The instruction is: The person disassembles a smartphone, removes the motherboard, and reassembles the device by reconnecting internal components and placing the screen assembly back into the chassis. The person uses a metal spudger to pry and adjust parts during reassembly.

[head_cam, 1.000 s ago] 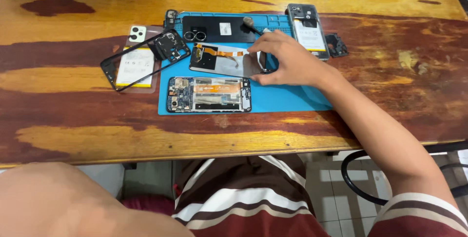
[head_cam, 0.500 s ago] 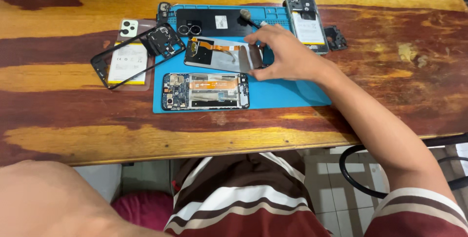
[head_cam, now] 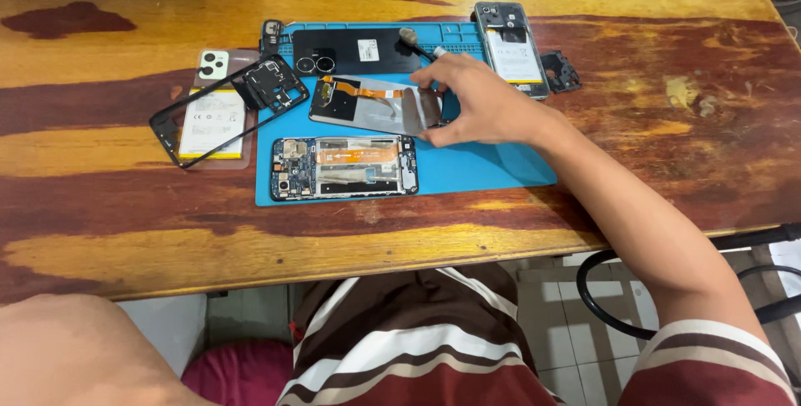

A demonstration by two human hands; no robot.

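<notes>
While the left forearm (head_cam: pixel 75 356) rests low at the near edge with its hand out of sight (so its grip cannot be told), a loose black frame (head_cam: pixel 219 110) lies left on the bench (head_cam: pixel 125 239) over a white-backed phone (head_cam: pixel 214 114), and an opened phone body (head_cam: pixel 344 167) sits on the blue mat (head_cam: pixel 492 164). Further right, the right hand (head_cam: pixel 484 110) pinches the end of the detached screen panel (head_cam: pixel 371 105), tilted up just above the mat. Holding it by the edges, clear of the orange flex ribbon, seems wise.

Display panel (head_cam: pixel 367 105) on mat (head_cam: pixel 492 164), behind opened phone (head_cam: pixel 344 167).
</notes>
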